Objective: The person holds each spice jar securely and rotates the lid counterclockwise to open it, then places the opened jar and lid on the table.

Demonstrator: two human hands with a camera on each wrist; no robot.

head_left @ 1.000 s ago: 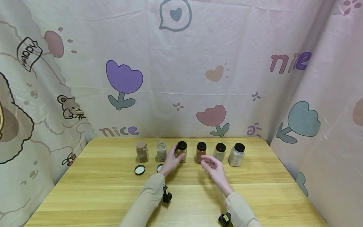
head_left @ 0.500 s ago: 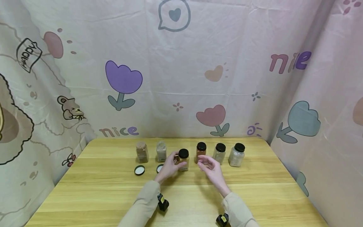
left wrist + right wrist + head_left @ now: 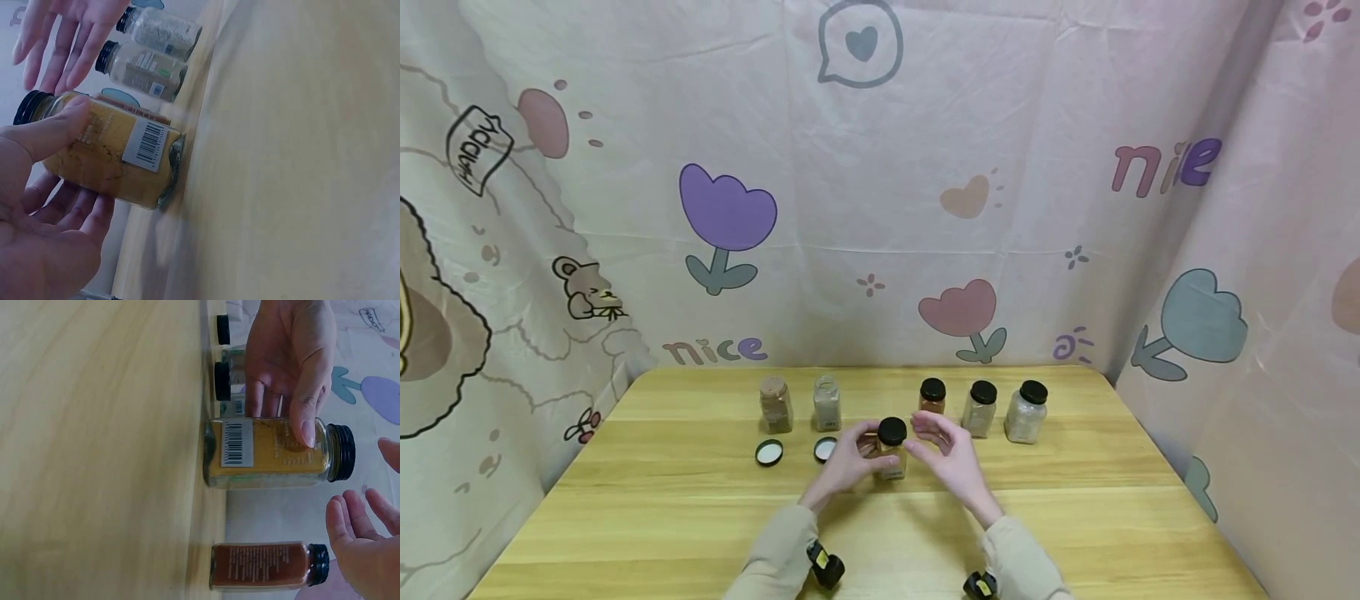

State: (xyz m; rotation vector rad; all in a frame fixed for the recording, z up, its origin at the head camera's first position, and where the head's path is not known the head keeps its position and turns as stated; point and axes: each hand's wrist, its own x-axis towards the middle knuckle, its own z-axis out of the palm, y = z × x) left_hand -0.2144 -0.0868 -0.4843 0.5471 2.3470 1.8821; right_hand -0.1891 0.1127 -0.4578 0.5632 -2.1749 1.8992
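A jar of yellow powder (image 3: 892, 457) with a black lid stands upright on the wooden table (image 3: 1075, 517), in front of the row of jars. My left hand (image 3: 848, 457) grips its side, thumb across the label (image 3: 53, 132) and fingers behind (image 3: 294, 369). My right hand (image 3: 946, 448) hovers open just right of the jar's lid (image 3: 342, 452), fingers spread and touching nothing (image 3: 350, 528). The barcode label (image 3: 149, 145) faces the left wrist view.
Behind stand two uncapped jars (image 3: 775, 404) (image 3: 827, 402) and three black-lidded ones: red-brown (image 3: 932, 397), pale (image 3: 981, 408) and whitish (image 3: 1025, 411). Two loose lids (image 3: 768, 452) (image 3: 825, 448) lie white side up, left of my left hand. Cloth walls enclose the table.
My left hand has drawn the yellow jar out of the row toward the front. My right hand has come back with it and closed in beside the lid.
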